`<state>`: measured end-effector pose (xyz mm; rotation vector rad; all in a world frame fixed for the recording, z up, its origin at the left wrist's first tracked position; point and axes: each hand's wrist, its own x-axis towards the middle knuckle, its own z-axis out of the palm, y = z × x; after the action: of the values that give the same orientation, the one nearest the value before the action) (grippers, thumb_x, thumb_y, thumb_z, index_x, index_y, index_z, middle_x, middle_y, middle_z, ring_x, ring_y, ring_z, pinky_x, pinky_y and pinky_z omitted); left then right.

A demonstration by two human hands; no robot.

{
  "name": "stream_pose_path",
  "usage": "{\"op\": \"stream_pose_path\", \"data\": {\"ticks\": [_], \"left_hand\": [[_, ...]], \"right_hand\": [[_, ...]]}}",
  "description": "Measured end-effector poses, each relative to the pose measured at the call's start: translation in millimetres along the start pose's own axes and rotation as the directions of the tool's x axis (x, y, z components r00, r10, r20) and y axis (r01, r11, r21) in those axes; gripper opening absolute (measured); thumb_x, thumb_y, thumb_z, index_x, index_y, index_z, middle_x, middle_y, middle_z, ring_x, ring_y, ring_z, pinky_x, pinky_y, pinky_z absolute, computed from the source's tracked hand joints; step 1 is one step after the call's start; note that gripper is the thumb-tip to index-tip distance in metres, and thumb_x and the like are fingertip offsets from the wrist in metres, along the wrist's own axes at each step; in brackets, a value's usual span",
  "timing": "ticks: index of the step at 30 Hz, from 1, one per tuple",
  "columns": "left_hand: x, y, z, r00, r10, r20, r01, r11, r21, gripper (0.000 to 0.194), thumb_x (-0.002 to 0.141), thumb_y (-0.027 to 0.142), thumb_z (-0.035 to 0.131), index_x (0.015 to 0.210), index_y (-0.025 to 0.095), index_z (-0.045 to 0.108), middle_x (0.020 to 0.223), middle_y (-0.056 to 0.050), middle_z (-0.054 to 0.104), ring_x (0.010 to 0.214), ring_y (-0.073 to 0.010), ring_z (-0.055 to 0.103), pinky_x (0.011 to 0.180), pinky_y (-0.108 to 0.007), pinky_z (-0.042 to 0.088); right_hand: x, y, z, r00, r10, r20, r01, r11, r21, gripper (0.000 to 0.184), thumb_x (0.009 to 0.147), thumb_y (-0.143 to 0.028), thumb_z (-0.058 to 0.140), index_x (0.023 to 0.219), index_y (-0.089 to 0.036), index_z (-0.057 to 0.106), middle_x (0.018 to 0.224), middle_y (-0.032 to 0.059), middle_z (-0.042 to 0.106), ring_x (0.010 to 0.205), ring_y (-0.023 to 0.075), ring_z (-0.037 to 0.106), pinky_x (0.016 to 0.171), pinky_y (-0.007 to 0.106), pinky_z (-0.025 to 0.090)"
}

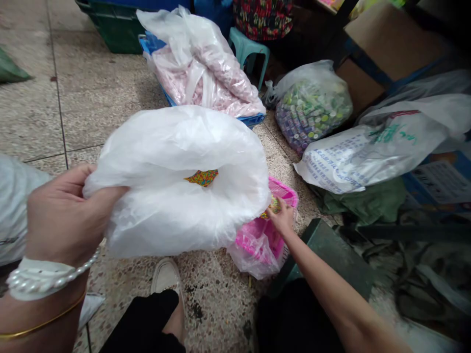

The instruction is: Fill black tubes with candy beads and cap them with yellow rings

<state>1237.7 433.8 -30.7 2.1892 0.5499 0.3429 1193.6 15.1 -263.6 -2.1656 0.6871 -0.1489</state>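
Observation:
My left hand (64,213) is closed on the rim of a big white plastic bag (176,181), holding its mouth up and open. Deep inside the bag shows a patch of small multicoloured sweets (202,177). My right hand (281,215) reaches down past the bag's right side to a pink plastic basket (285,193) lined with a clear bag. Its fingers are closed around a small handful of coloured sweets (273,205). The white bag hides most of the basket.
On the tiled floor behind stand a bag of pink sweets in a blue crate (206,68), a bag of green and purple sweets (312,108), printed white sacks (371,147), a teal stool (248,49) and a green crate (117,24). My shoe (165,277) is below the bag.

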Motion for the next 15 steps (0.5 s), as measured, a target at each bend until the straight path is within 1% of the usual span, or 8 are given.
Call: {"op": "stream_pose_path", "data": {"ticks": [2,3,5,7,10,12,13,15], "left_hand": [[-3,3,-1.1,0.999,-0.033,0.034,0.033,0.999,-0.007,0.030,0.061,0.027,0.072,0.090,0.018,0.074,0.062,0.006,0.058,0.051,-0.0064,0.047,0.043,-0.014,0.039],[-5,5,-1.5,0.999,-0.028,0.031,0.028,1.000,0.000,0.030,0.062,0.027,0.073,0.090,0.019,0.074,0.062,0.006,0.059,0.052,-0.0069,0.048,0.042,-0.014,0.038],[-8,8,-1.8,1.000,0.008,0.022,-0.008,1.000,0.009,0.028,0.063,0.028,0.072,0.089,0.019,0.074,0.062,0.006,0.059,0.052,-0.0071,0.047,0.042,-0.014,0.038],[-10,10,-1.2,0.998,0.048,0.033,-0.048,0.999,0.009,0.025,0.064,0.027,0.070,0.087,0.017,0.073,0.060,0.006,0.057,0.052,-0.0065,0.044,0.042,-0.014,0.037],[-10,14,0.9,0.994,0.061,0.091,-0.061,0.998,-0.008,0.023,0.066,0.027,0.069,0.085,0.015,0.072,0.061,0.006,0.055,0.054,-0.0066,0.043,0.043,-0.014,0.035],[-10,16,2.8,0.988,0.064,0.138,-0.059,0.997,-0.040,0.021,0.067,0.027,0.069,0.084,0.015,0.070,0.064,0.006,0.056,0.057,-0.0075,0.045,0.045,-0.015,0.036],[-10,17,3.9,0.984,0.076,0.161,-0.065,0.996,-0.067,0.020,0.068,0.027,0.069,0.084,0.015,0.069,0.065,0.005,0.056,0.059,-0.0078,0.045,0.046,-0.015,0.036],[-11,19,5.9,0.975,0.105,0.198,-0.081,0.989,-0.123,0.017,0.070,0.027,0.068,0.082,0.015,0.068,0.068,0.005,0.056,0.061,-0.0084,0.046,0.048,-0.017,0.038]], "right_hand": [[-5,-2,6,0.981,-0.194,0.013,0.193,0.958,-0.210,0.072,0.063,-0.040,0.075,0.130,-0.017,0.058,0.138,0.0187,0.042,0.132,0.0386,0.032,0.111,0.057,0.022],[-7,-5,5,0.957,-0.287,0.034,0.283,0.907,-0.311,0.067,0.067,-0.038,0.073,0.129,-0.018,0.059,0.139,0.0188,0.040,0.133,0.0384,0.031,0.111,0.056,0.021],[-9,-16,-10,0.904,-0.426,0.036,0.394,0.800,-0.452,0.059,0.073,-0.040,0.070,0.128,-0.021,0.060,0.138,0.0183,0.039,0.132,0.0374,0.032,0.110,0.054,0.024],[-12,-36,-37,0.824,-0.564,-0.050,0.449,0.705,-0.549,0.060,0.076,-0.047,0.068,0.128,-0.020,0.058,0.133,0.0188,0.039,0.127,0.0373,0.037,0.106,0.054,0.031],[-29,-88,-84,0.641,-0.720,-0.266,0.538,0.668,-0.514,0.078,0.068,-0.052,0.073,0.134,-0.017,0.050,0.127,0.0180,0.039,0.122,0.0381,0.041,0.102,0.058,0.037],[-47,-133,-103,0.548,-0.767,-0.333,0.656,0.641,-0.398,0.087,0.069,-0.050,0.074,0.143,-0.020,0.039,0.131,0.0168,0.038,0.126,0.0393,0.038,0.105,0.059,0.035],[-57,-156,-103,0.548,-0.779,-0.305,0.714,0.625,-0.316,0.086,0.072,-0.047,0.072,0.146,-0.024,0.035,0.135,0.0151,0.036,0.128,0.0387,0.037,0.107,0.058,0.033],[-71,-199,-86,0.589,-0.799,-0.119,0.775,0.601,-0.194,0.082,0.076,-0.044,0.071,0.147,-0.031,0.033,0.140,0.0108,0.035,0.132,0.0378,0.034,0.112,0.056,0.028]]}}
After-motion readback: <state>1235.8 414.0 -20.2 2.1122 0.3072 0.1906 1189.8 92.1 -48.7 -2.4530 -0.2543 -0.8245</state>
